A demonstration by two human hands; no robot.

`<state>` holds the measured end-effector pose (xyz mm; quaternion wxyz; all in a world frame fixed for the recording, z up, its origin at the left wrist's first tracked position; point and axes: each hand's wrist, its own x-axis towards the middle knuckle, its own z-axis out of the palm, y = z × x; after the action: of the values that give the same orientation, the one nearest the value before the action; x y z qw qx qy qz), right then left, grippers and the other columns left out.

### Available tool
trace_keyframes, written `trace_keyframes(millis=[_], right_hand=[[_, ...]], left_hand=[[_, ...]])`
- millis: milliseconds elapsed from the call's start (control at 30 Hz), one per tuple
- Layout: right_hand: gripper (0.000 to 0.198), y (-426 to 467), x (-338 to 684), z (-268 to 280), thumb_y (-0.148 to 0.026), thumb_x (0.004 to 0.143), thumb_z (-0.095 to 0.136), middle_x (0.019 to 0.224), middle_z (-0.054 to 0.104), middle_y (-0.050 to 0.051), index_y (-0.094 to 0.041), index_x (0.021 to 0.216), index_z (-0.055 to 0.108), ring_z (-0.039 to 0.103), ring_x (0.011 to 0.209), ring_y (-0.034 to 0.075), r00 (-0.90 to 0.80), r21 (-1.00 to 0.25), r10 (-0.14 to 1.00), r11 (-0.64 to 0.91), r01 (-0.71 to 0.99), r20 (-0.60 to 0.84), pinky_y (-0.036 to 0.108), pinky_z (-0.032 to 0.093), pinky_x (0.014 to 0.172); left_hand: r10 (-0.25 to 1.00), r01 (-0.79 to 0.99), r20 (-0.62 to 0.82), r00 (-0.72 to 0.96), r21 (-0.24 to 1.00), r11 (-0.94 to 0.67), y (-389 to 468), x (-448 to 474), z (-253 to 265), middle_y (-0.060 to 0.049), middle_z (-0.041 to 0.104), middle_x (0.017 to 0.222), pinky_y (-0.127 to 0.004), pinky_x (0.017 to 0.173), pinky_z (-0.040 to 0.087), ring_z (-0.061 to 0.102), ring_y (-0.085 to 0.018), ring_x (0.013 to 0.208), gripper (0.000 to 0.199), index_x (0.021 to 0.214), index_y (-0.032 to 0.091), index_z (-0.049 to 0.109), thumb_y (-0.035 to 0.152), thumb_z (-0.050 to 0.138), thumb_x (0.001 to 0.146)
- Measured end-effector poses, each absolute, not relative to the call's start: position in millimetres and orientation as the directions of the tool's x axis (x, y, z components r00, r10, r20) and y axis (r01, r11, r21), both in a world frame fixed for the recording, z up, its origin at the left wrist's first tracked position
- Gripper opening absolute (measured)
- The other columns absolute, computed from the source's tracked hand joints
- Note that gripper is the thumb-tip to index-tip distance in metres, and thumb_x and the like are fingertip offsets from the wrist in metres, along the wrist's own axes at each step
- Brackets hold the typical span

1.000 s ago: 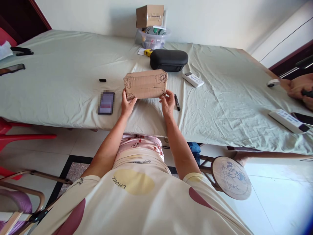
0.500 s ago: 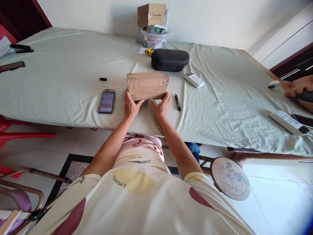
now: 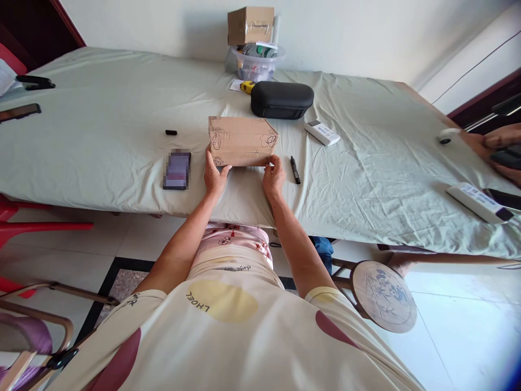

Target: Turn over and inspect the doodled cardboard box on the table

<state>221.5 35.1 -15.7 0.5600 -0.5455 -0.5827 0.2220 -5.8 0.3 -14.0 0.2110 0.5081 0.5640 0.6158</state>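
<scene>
A brown cardboard box [image 3: 243, 142] with dark line drawings near its corners is between my hands, close to the table's front edge. My left hand [image 3: 216, 172] grips its near left corner, thumb along the bottom edge and fingers up the left side. At the near right corner, my right hand [image 3: 274, 172] pinches the box with curled fingers. A black marker [image 3: 295, 170] without its cap lies just right of my right hand. Its likely cap, a small black cylinder [image 3: 171, 132], is left of the box. A phone [image 3: 177, 170] with a blurred screen rests left of my left hand.
Behind the box are a black hard case [image 3: 282, 100], a yellow tape measure [image 3: 247, 87] and a plastic basket [image 3: 257, 66] with another carton [image 3: 251, 25] above it. White devices [image 3: 322, 133] lie rightward. Another person's hand [image 3: 504, 142] is at the far right. A round stool [image 3: 383, 296] stands below.
The box has tilted and turned slightly, showing more of its drawn-on face. My right hand's fingers have curled in, and its thumb has left the bottom edge.
</scene>
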Motion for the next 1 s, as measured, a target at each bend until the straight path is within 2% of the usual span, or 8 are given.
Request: trace_keyframes(millis=[133,300,400,500,633,800,900,1000], right_hand=[[0.038,33,226,-12,-0.060,0.096,0.059,0.107,0.078,0.007,-0.027,0.111,0.067,0.070,0.107,0.028,0.243,-0.887,0.887,0.295,0.354,0.392,0.059,0.052,0.115],[0.066,29,234,-5,-0.091,0.091,0.049,0.072,0.065,0.002,-0.027,0.076,0.061,0.068,0.082,0.026,0.294,-0.889,0.869,0.285,0.357,0.397,0.055,0.059,0.103],[0.073,29,237,-4,-0.094,0.094,0.037,0.070,0.063,0.002,-0.027,0.075,0.060,0.067,0.074,0.022,0.288,-0.901,0.870,0.316,0.297,0.400,0.047,0.062,0.092],[0.078,31,239,-4,-0.091,0.098,0.028,0.071,0.065,0.003,-0.025,0.081,0.065,0.070,0.073,0.021,0.292,-0.930,0.886,0.314,0.194,0.360,0.041,0.063,0.080],[0.081,34,242,-4,-0.093,0.097,0.030,0.073,0.070,0.004,-0.022,0.096,0.070,0.073,0.075,0.022,0.276,-0.957,0.916,0.273,0.099,0.290,0.037,0.062,0.072],[0.073,31,241,-1,-0.086,0.099,0.037,0.086,0.073,0.005,-0.022,0.109,0.071,0.073,0.084,0.022,0.304,-0.946,0.896,0.296,0.136,0.324,0.043,0.064,0.084],[0.060,28,241,3,-0.075,0.103,0.043,0.109,0.072,0.008,-0.023,0.120,0.069,0.072,0.110,0.027,0.405,-0.884,0.791,0.362,0.295,0.459,0.055,0.059,0.105],[0.053,23,241,7,-0.065,0.107,0.042,0.123,0.067,0.012,-0.023,0.128,0.066,0.067,0.123,0.030,0.428,-0.798,0.680,0.431,0.422,0.595,0.061,0.053,0.114]], left_hand=[[0.838,0.263,0.401,-0.371,0.910,-0.320,2,-5,-16,-0.016,0.029,0.181,-0.048,0.136,0.036,0.032,-0.033,0.168,0.108,0.173,0.025,0.023,0.051,0.085,0.089],[0.839,0.245,0.415,-0.352,0.906,-0.345,-1,-3,-12,-0.014,0.040,0.176,-0.046,0.123,0.055,0.046,-0.033,0.160,0.100,0.173,0.026,0.027,0.053,0.079,0.093],[0.824,0.276,0.471,-0.314,0.876,-0.395,-7,-4,-6,-0.012,0.047,0.173,-0.044,0.127,0.051,0.046,-0.030,0.161,0.083,0.169,0.028,0.036,0.049,0.073,0.098],[0.784,0.334,0.550,-0.287,0.825,-0.456,-11,-5,-1,-0.009,0.053,0.169,-0.042,0.136,0.037,0.043,-0.027,0.163,0.063,0.162,0.029,0.049,0.045,0.063,0.103],[0.719,0.391,0.639,-0.274,0.757,-0.523,-14,-2,2,-0.010,0.056,0.166,-0.040,0.141,0.026,0.042,-0.026,0.164,0.051,0.154,0.027,0.059,0.047,0.052,0.107],[0.706,0.407,0.642,-0.298,0.755,-0.514,-15,0,4,-0.011,0.057,0.164,-0.040,0.141,0.027,0.043,-0.027,0.163,0.057,0.152,0.026,0.060,0.059,0.047,0.108],[0.678,0.437,0.685,-0.266,0.713,-0.549,-15,0,2,-0.014,0.057,0.164,-0.041,0.140,0.027,0.044,-0.028,0.162,0.065,0.152,0.024,0.061,0.067,0.040,0.108],[0.630,0.511,0.750,-0.202,0.629,-0.586,-14,-1,0,-0.016,0.057,0.163,-0.041,0.139,0.030,0.046,-0.027,0.161,0.069,0.152,0.022,0.060,0.067,0.029,0.110]])
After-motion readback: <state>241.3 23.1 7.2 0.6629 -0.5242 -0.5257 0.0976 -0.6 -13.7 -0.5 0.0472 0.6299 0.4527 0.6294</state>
